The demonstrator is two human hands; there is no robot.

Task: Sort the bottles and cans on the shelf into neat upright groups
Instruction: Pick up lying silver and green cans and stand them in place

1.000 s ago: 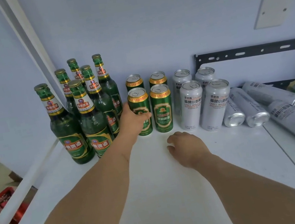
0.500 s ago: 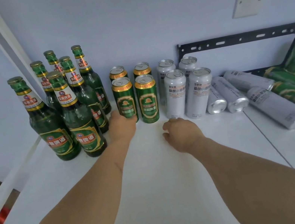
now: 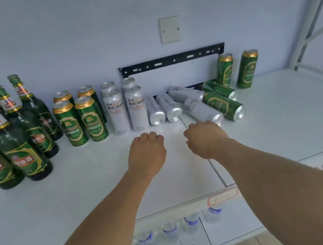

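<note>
Several green glass bottles (image 3: 8,138) stand upright at the left of the white shelf (image 3: 82,190). Beside them stand upright green cans (image 3: 81,123), then upright silver cans (image 3: 126,111). Further right, several silver cans (image 3: 172,107) lie on their sides, with two green cans (image 3: 223,106) lying beside them. Two more green cans (image 3: 247,69) stand upright at the back right. My left hand (image 3: 147,153) hovers in front of the standing silver cans, fingers loosely curled, holding nothing. My right hand (image 3: 204,139) is just in front of the nearest lying silver can (image 3: 202,109), also holding nothing.
A black metal bracket (image 3: 171,60) and a blank wall plate (image 3: 169,29) are on the back wall. A shelf post (image 3: 308,5) rises at the right. Water bottles (image 3: 169,231) show on a lower level beneath the labelled front edge (image 3: 222,197).
My left hand has let go of the front green can and moved right. The view has swung right, and both hands now sit in front of the silver cans.
</note>
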